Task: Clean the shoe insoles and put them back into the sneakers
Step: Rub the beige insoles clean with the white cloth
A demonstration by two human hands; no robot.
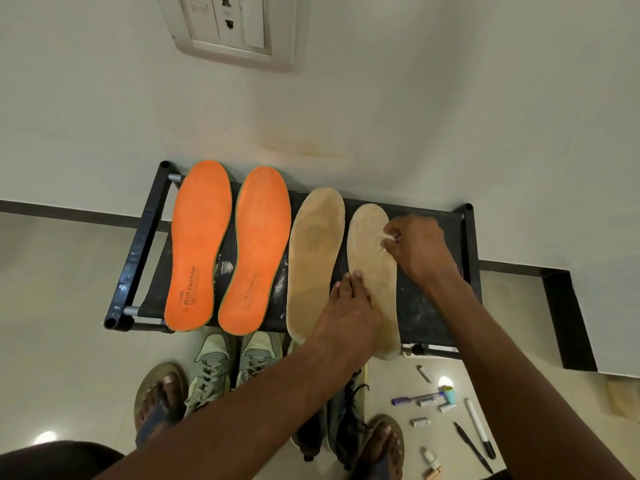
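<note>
While left hand [346, 306] presses, right hand [415, 247] pinches tissue [388, 239]; four insoles [372, 278].

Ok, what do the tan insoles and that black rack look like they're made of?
The tan insoles look like fibrous felt or suede-like fabric over foam: matte, fuzzy, unevenly stained. The black rack looks like glossy plastic side bars joined by grey metal tubes, with a dark, dusty fabric shelf; exact materials uncertain.

Low black rack [138, 251] against the wall, two orange insoles [199, 244] and two tan insoles [313, 258] lying side by side on it, tiled floor [62, 306] below with green sneakers [211, 368], pens [479, 427]
</note>
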